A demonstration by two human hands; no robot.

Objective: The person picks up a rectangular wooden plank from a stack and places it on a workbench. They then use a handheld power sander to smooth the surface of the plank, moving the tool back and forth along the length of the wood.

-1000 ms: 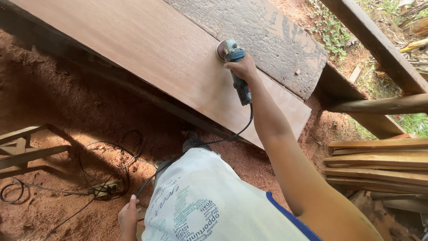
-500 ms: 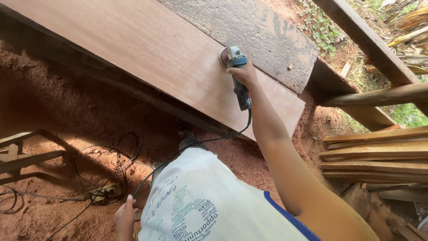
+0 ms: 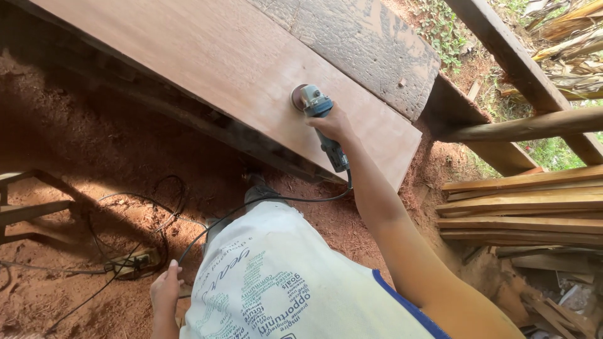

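My right hand (image 3: 331, 123) is wrapping its fingers tight around a blue angle grinder (image 3: 319, 119), pressing its disc onto the smooth brown plank (image 3: 207, 69) toward its right end. My left hand (image 3: 165, 287) is hanging low, pinching the black cord (image 3: 207, 232) above the red sawdust ground (image 3: 63, 144).

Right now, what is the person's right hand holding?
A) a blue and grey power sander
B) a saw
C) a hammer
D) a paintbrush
A: the right hand grips a blue and grey power sander, its round disc pressed on the wide wooden board, with a black cord trailing from its handle.
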